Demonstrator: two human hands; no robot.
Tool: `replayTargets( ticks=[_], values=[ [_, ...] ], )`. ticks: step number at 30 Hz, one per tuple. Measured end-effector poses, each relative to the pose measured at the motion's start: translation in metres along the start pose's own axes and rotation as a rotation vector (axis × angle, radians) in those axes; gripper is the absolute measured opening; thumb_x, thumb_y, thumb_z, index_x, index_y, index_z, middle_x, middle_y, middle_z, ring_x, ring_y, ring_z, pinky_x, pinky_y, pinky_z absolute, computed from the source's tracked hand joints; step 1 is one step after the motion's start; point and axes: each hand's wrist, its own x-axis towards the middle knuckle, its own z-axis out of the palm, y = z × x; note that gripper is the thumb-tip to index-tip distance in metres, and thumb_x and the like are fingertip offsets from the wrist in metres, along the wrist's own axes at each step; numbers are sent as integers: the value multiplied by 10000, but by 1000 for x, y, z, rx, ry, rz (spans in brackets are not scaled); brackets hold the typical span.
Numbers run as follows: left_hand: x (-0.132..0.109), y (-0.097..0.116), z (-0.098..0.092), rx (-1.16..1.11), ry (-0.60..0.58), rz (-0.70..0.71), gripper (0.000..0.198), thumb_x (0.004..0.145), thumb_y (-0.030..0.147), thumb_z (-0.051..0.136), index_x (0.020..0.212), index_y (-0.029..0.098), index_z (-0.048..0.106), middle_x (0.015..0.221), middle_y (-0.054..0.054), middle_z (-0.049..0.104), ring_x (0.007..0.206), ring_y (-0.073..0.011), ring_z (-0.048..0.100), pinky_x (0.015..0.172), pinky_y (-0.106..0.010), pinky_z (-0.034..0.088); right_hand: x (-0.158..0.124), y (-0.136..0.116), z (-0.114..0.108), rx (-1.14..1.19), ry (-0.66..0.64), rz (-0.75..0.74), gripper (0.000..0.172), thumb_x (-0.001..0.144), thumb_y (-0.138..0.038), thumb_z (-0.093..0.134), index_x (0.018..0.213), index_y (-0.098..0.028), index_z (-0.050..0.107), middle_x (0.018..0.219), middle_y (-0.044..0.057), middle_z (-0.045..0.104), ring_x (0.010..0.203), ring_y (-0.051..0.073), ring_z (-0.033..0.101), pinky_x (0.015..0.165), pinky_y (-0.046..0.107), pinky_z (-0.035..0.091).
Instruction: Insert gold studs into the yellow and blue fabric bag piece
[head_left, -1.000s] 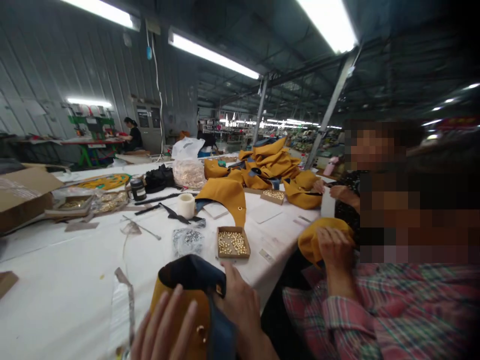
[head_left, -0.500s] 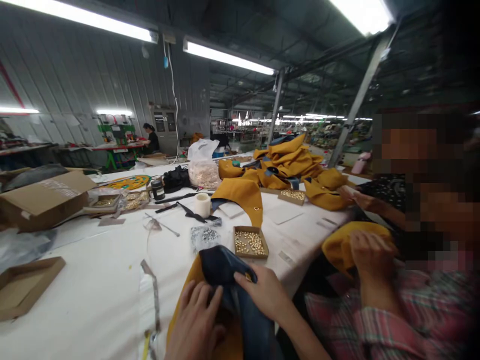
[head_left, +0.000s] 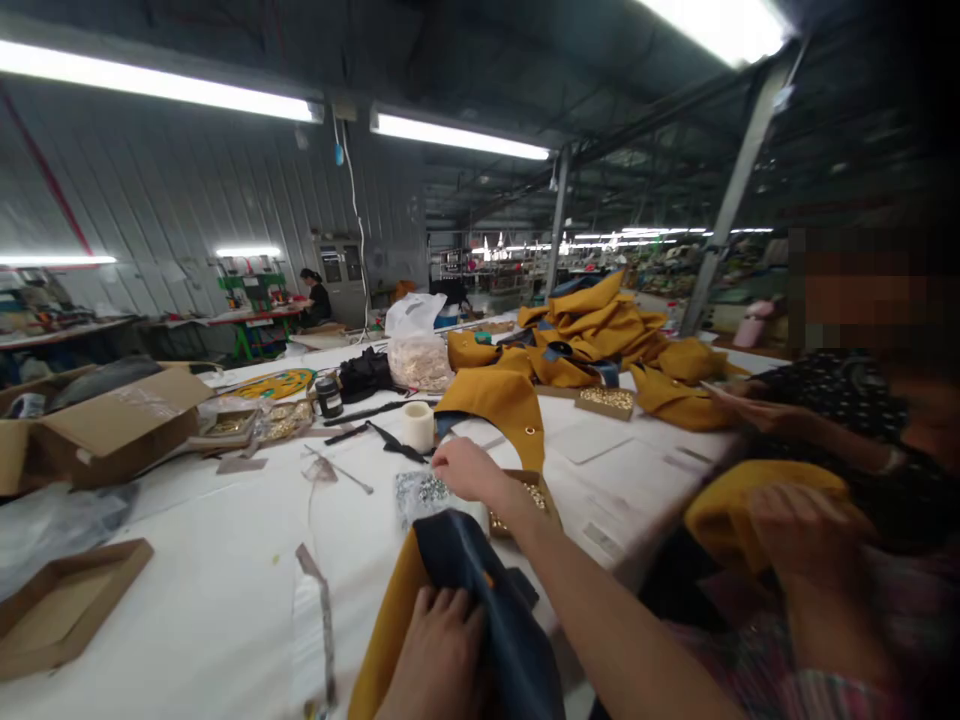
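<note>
Clock is centred on the left hand, 12 = straight ahead.

Left hand (head_left: 446, 640): grip closed on the yellow-and-navy piece (head_left: 461, 540), fingers curled against its inner side. Piece is at the near edge of the white counter (head_left: 225, 540), folded, navy face up toward 12 to 2, yellow face toward 10. Small orange spot on the navy.

Right hand (head_left: 469, 468): out at 12, forearm coming in from 4. Fingers bunched; can't tell if the grip has anything in it. It's over the edge of the clear bag of silver bits (head_left: 420, 492), contact unclear. Wrist and forearm cover part of the cardboard tray of gold bits (head_left: 553, 502) at 1.

Past the hand at 12: yellow piece with an eyelet (head_left: 499, 395), lying on the counter. Tape roll (head_left: 418, 428) just left of it. Dark jar (head_left: 328, 397) at 11. Heap of yellow pieces (head_left: 592, 320) far off at 1.

Between 2 and 3: co-worker's hand (head_left: 799, 525) on another yellow piece (head_left: 720, 505).
</note>
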Motion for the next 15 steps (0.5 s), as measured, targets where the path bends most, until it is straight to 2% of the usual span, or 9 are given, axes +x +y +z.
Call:
replayTargets(
  ticks=[2, 3, 5, 8, 11, 13, 15],
  values=[
    [14, -5, 8, 63, -47, -7, 342, 1125, 337, 612, 1346, 210, 841, 1527, -175, 741, 1448, -429, 650, 1246, -648, 481, 37, 2, 17, -89, -37, 42, 224, 976, -150, 754, 1115, -124, 927, 1168, 191, 886, 1102, 287, 834, 926, 293, 587],
    [19, -7, 10, 83, -47, -5, 355, 1129, 326, 586, 1309, 187, 859, 1535, -198, 733, 1459, -439, 646, 1253, -654, 480, 50, 4, 27, -108, -54, 52, 210, 933, -153, 812, 1103, -110, 928, 1160, 207, 884, 1101, 305, 838, 905, 294, 592],
    [22, -11, 10, 113, -39, -10, 334, 1073, 315, 659, 1276, 153, 869, 1516, -217, 734, 1469, -446, 635, 1269, -640, 480, 65, 11, 47, -139, -87, 64, 254, 882, -231, 913, 1111, -124, 933, 1167, 205, 884, 1103, 320, 842, 877, 289, 600],
    [15, -13, 8, 152, 5, -41, 454, 948, 239, 761, 1373, 89, 811, 1495, -236, 725, 1463, -456, 622, 1306, -633, 457, 71, 24, 71, -144, -114, 61, 274, 891, -312, 943, 1136, -190, 946, 1163, 159, 895, 1101, 298, 844, 876, 276, 598],
    [6, -12, 9, 205, 52, -64, 472, 957, 130, 671, 1417, 59, 753, 1392, -234, 750, 1340, -442, 672, 1272, -658, 471, 73, 32, 80, -130, -103, 53, 215, 904, -296, 929, 1106, -226, 953, 1159, 132, 900, 1105, 285, 839, 889, 273, 589],
    [4, -11, 10, 243, 64, -44, 407, 978, 109, 647, 1364, 85, 774, 1332, -214, 761, 1275, -427, 685, 1215, -640, 508, 75, 36, 79, -110, -74, 43, 210, 909, -315, 922, 1105, -248, 949, 1185, 112, 898, 1126, 276, 829, 903, 270, 581],
    [3, -12, 9, 283, 79, -13, 328, 1041, 108, 602, 1298, 111, 806, 1365, -214, 746, 1312, -417, 664, 1186, -599, 520, 76, 39, 76, -85, -43, 30, 219, 932, -330, 895, 1136, -264, 941, 1200, 88, 897, 1138, 258, 819, 916, 264, 572]
  ],
)
